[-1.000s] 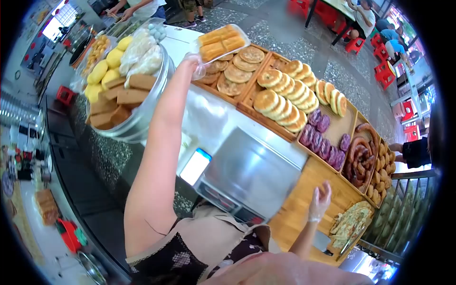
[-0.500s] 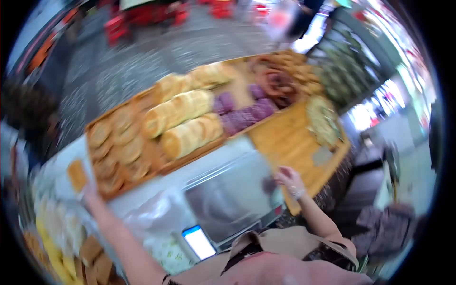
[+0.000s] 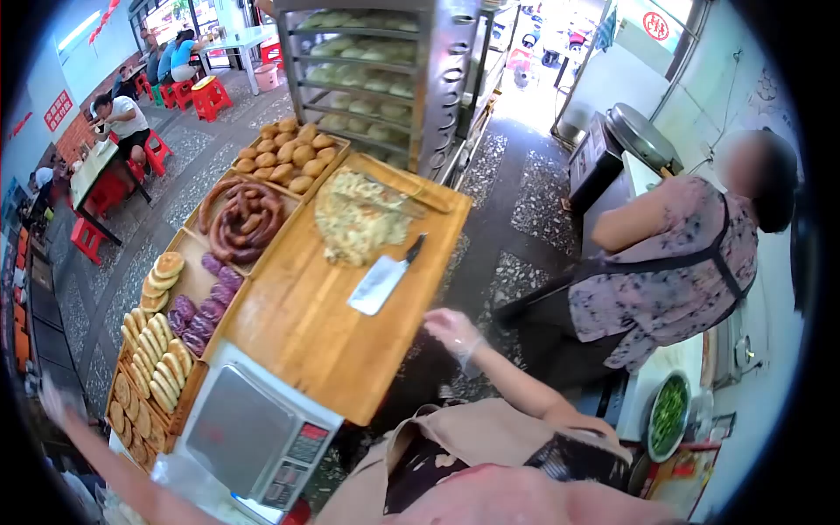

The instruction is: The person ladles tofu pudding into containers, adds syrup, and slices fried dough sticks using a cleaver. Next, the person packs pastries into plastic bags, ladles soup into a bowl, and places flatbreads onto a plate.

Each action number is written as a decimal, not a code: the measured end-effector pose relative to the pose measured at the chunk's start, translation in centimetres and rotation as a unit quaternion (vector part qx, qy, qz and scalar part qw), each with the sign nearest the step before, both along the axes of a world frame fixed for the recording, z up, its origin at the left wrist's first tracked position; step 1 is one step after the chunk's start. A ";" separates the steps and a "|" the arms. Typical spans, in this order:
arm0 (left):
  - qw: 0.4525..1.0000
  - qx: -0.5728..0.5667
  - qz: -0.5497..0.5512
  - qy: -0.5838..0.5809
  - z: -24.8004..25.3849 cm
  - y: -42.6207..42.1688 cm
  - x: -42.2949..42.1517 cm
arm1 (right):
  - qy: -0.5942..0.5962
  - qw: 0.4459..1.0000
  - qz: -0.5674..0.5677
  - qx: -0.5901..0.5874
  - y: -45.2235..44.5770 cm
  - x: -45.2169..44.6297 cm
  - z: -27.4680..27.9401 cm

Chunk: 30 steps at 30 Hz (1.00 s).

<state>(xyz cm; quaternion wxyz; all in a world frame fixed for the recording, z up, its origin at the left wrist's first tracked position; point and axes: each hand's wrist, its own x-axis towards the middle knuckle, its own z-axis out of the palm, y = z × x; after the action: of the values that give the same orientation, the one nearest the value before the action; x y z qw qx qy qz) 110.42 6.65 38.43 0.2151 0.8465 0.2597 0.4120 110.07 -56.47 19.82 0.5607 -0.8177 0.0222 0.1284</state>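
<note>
My right hand [image 3: 453, 334], in a thin clear plastic glove, hovers off the right edge of the wooden cutting board [image 3: 293, 328]. Its fingers are loosely bent and nothing shows in them. On the board lie a cleaver [image 3: 378, 284] with a dark handle and a large filled flatbread [image 3: 363, 217], partly cut up. At the far left my left hand [image 3: 56, 402] stretches out beyond the round flat cakes [image 3: 131, 411]; motion smears its fingers, so any hold is unclear. A digital scale [image 3: 249, 429] stands in front of my body.
Wooden trays hold sausage coils [image 3: 245, 219], brown buns [image 3: 284, 153], purple rolls [image 3: 206, 315] and pale buns [image 3: 160, 354]. Behind the board stands a metal rack [image 3: 359, 74] of dough. A co-worker [image 3: 665, 262] stands at right by a bowl of chopped greens [image 3: 669, 416]. Diners sit at back left.
The view has swung right, bringing the co-worker and rack into sight. The yellow-brown piece at my left hand no longer shows. My right hand has moved beside the board's right edge.
</note>
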 end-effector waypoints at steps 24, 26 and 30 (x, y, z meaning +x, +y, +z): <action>0.914 0.335 -0.230 0.004 32.0 -70.9 70.1 | 0.002 0.996 -0.060 -0.060 -29.9 26.1 5.0; 0.912 0.340 -0.230 0.003 32.4 -72.2 73.9 | 0.022 0.994 -0.091 -0.062 -32.6 28.5 5.3; 0.911 0.350 -0.218 -0.007 33.0 -74.9 79.9 | 0.066 0.983 -0.166 -0.035 -39.8 33.2 1.7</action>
<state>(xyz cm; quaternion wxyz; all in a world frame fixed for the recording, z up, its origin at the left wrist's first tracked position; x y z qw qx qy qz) 190.34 -68.23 71.40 -0.0090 0.9003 -0.0940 0.4248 143.22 -96.24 21.50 0.5426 -0.8115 0.1987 0.0866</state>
